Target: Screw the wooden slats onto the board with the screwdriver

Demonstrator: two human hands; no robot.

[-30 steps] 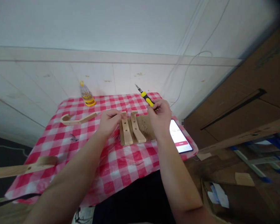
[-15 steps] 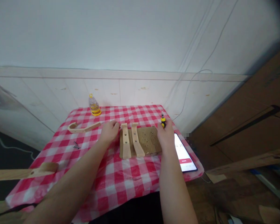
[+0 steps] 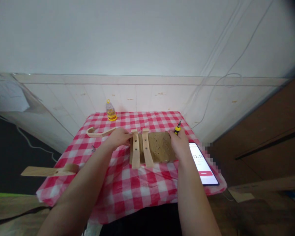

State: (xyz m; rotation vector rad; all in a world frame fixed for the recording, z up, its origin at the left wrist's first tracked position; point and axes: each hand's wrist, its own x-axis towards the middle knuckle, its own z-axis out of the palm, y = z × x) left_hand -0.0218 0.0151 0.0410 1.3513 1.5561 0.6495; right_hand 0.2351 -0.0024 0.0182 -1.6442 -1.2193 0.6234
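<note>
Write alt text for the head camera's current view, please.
A person's left hand and right hand are at opposite ends of a brown rectangular board bearing two pale bent wooden pieces; the right holds a yellow-and-black screwdriver. Beneath lies a red-and-white checked tablecloth, with a lit rectangular phone at right.

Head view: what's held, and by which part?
Right hand: screwdriver, by the handle. Left hand: at left end of board. Whether either hand holds the board can't be told.

My left hand (image 3: 121, 137) and right hand (image 3: 180, 143) are bare. My arms (image 3: 81, 188) are bare too, round and smooth, getting thinner toward the wrists (image 3: 186, 160). My lap has black clothes (image 3: 142, 222) on.
</note>
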